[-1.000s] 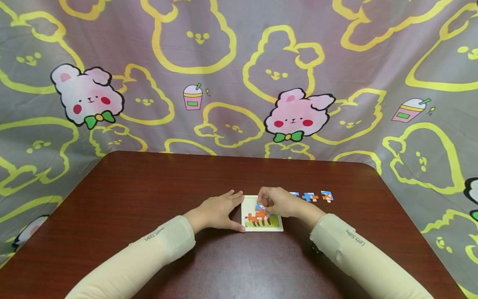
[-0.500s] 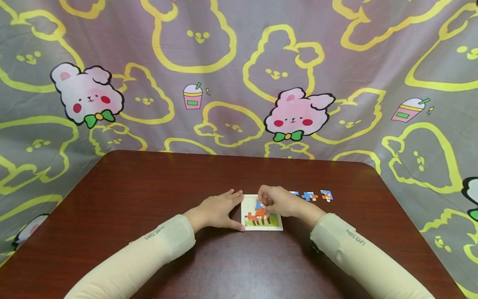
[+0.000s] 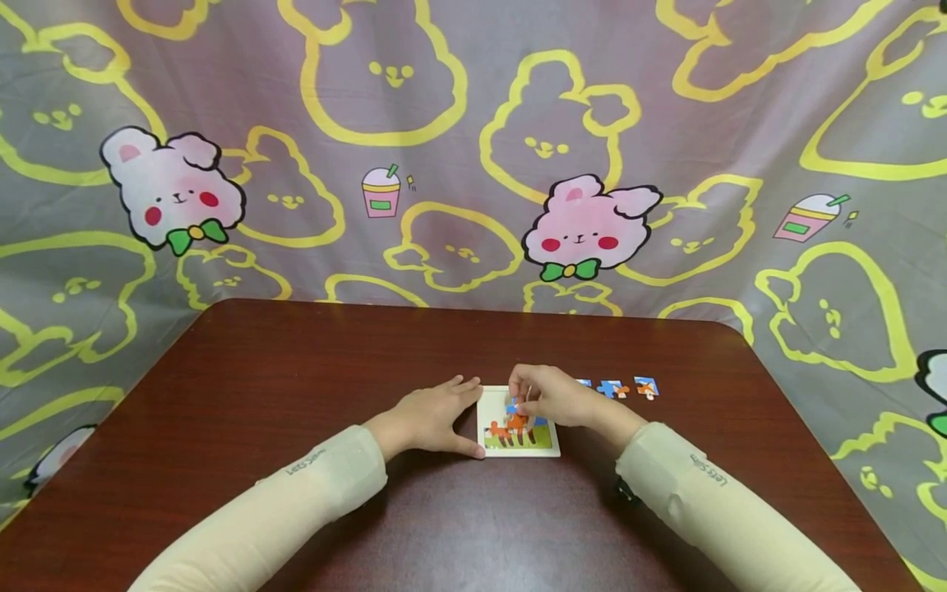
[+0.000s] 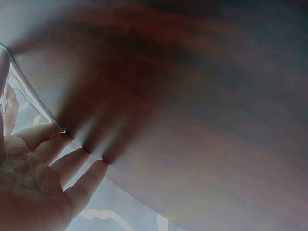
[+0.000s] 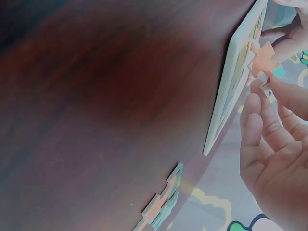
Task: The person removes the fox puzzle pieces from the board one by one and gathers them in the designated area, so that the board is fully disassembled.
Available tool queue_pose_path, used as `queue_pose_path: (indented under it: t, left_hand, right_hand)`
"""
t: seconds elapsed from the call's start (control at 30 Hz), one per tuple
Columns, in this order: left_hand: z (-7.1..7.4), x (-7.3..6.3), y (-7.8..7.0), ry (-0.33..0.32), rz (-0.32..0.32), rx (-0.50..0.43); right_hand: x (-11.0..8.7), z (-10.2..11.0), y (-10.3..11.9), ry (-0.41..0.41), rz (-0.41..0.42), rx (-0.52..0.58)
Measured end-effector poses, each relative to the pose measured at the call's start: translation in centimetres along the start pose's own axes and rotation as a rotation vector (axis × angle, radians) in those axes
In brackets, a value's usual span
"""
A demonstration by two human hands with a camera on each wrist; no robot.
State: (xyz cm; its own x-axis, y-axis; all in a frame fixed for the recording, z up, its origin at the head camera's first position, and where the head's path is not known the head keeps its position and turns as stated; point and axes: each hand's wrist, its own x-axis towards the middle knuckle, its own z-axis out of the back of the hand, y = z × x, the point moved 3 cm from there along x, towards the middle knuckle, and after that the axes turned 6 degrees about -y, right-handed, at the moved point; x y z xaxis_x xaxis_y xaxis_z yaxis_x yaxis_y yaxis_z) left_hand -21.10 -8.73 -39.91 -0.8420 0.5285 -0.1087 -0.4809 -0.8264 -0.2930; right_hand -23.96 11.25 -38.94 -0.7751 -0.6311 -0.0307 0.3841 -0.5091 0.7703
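Note:
A small white-framed puzzle tray (image 3: 491, 403) lies on the table, its lower part filled with a picture of orange, dark-striped legs on green. My left hand (image 3: 429, 419) rests at the tray's left side, fingers spread, thumb at the near left corner and fingertips by the far one. In the left wrist view that hand (image 4: 43, 178) has its fingers extended along the tray edge. My right hand (image 3: 558, 397) pinches an orange-and-blue puzzle piece (image 5: 263, 60) between thumb and fingertips. It holds the piece tilted over the tray's middle, above the fitted part; the fingers partly cover it.
Right of the tray lie loose puzzle pieces: one blue and orange (image 3: 613, 389), another at the far right (image 3: 646, 388), and one (image 3: 584, 382) partly behind my right hand. A patterned curtain (image 3: 444, 164) stands behind the dark red-brown table (image 3: 333, 353).
My right hand has lifted slightly, and the pinched puzzle piece now shows at a different tilt over the tray. My left hand stays at the tray's left edge.

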Motion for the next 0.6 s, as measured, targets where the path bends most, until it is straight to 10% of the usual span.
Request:
queue_pose_path:
  t: [0.6]
  left_hand:
    - [-0.05, 0.12, 0.09, 0.005, -0.003, 0.005]
  right_hand:
    - [-0.27, 0.46, 0.04, -0.047, 0.073, -0.011]
